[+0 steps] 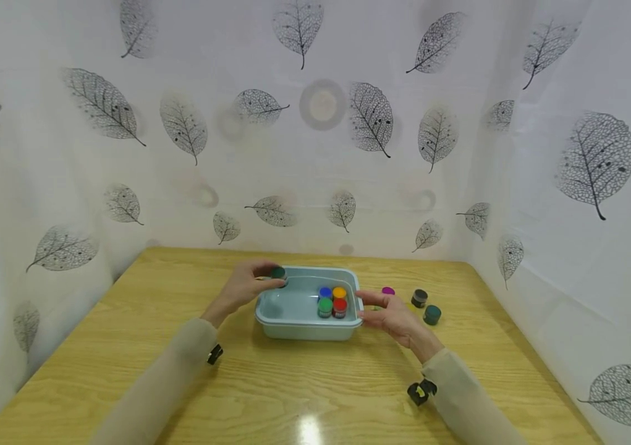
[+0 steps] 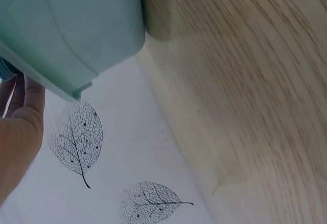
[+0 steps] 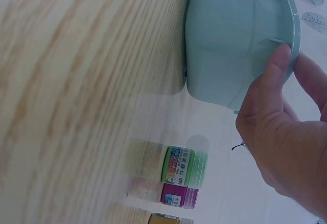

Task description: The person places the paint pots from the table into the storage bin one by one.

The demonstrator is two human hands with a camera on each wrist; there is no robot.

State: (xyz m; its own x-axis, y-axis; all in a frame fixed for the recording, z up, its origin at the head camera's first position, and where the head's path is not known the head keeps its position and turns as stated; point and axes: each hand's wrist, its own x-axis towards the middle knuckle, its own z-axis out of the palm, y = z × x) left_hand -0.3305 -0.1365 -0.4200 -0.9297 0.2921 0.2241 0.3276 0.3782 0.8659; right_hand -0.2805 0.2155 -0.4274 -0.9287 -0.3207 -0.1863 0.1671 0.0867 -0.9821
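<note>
A pale blue-green plastic tub stands on the wooden table. Over its left end, my left hand holds a dark green paint jar between thumb and fingers. The left wrist view shows only part of that jar, behind the tub's rim. At the opposite end, my right hand pinches the rim, as the right wrist view shows with the thumb and fingers on either side of it. Grouped inside the tub's right half are blue, orange, green and red paint jars.
Right of the tub, more paint jars stand on the table: purple, black and dark green. A light green jar shows in the right wrist view. A leaf-patterned white curtain borders the table's back and sides.
</note>
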